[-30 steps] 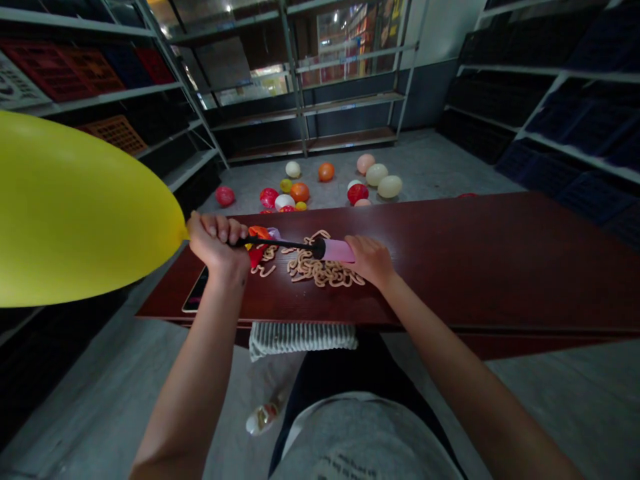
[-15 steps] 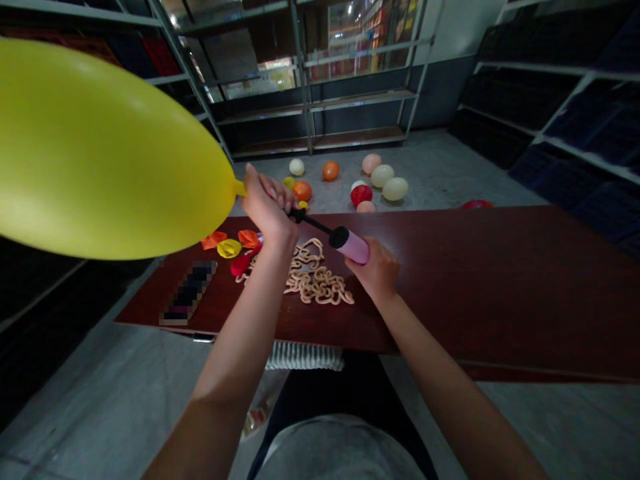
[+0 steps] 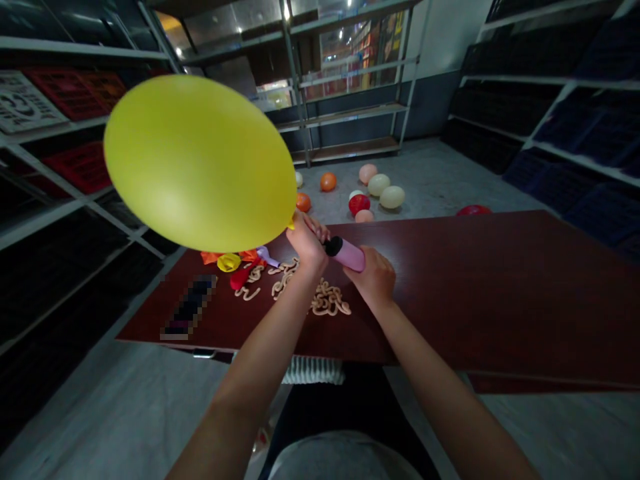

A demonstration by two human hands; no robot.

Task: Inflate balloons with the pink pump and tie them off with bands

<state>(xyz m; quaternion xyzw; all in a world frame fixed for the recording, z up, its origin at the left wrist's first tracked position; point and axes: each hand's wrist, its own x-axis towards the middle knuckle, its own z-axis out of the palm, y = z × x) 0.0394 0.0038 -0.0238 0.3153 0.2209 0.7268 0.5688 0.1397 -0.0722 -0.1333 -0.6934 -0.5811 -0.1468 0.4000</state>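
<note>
A large inflated yellow balloon (image 3: 200, 163) reaches up and left from my left hand (image 3: 309, 241). That hand is closed round the balloon's neck at the nozzle end of a pump, and its fingers hide the joint. My right hand (image 3: 374, 275) grips the pink barrel of the hand pump (image 3: 350, 255), whose black end points toward my left hand. Below my hands, beige twisted strands (image 3: 330, 299) lie in a loose heap on the dark red table (image 3: 465, 287). Uninflated balloons lie left of them: a yellow one (image 3: 229, 263), a red one (image 3: 241, 277) and a lilac one (image 3: 267, 256).
A blurred-out phone-like slab (image 3: 190, 307) lies at the table's left. Inflated balloons rest on the floor beyond, among them an orange one (image 3: 328, 181), a red one (image 3: 359, 205) and a cream one (image 3: 393, 197). Metal shelving (image 3: 350, 120) stands behind, and crates (image 3: 575, 120) fill the right side.
My left hand has moved right, toward the pump barrel, and the black rod between my hands has mostly slid in. The yellow balloon has swung right with it and shows whole now.
</note>
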